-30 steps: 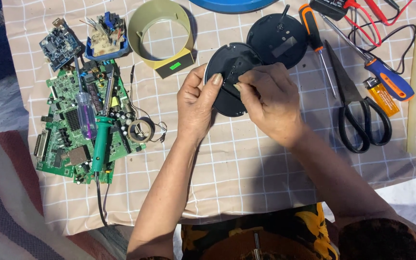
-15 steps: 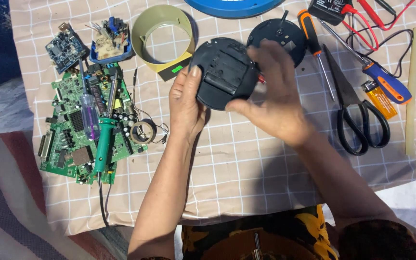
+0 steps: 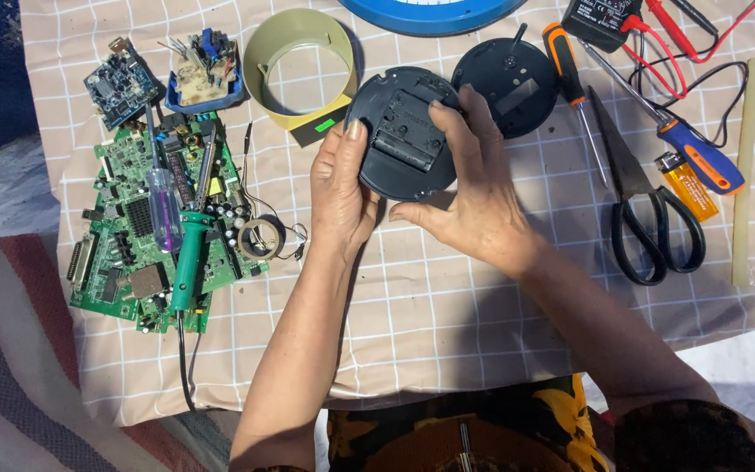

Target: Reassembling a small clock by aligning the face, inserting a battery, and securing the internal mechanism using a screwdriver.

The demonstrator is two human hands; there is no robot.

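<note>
The left hand (image 3: 340, 188) grips the left edge of a round black plastic disc (image 3: 402, 133), thumb laid up along its rim. The right hand (image 3: 465, 197) clasps the same disc from the right, fingers curled over its top face and thumb underneath, so the disc is held between both hands just above the desk (image 3: 447, 315), which is covered with a beige checked cloth. The side of the disc that faces up has a rectangular recess.

To the left lies a green circuit board (image 3: 124, 236) with a green-handled soldering iron (image 3: 187, 262) and a clear-handled screwdriver (image 3: 166, 205) resting on it. To the right lie black scissors (image 3: 644, 214), an orange lighter (image 3: 685, 185) and a blue-and-orange-handled screwdriver (image 3: 696, 156).

Farther off, just beyond the held disc and touching it in view, sits a second black round part (image 3: 513, 79). An olive plastic ring (image 3: 299, 65), a small blue circuit board (image 3: 118, 83) and a blue tray of parts (image 3: 203, 74) lie along the far edge.
</note>
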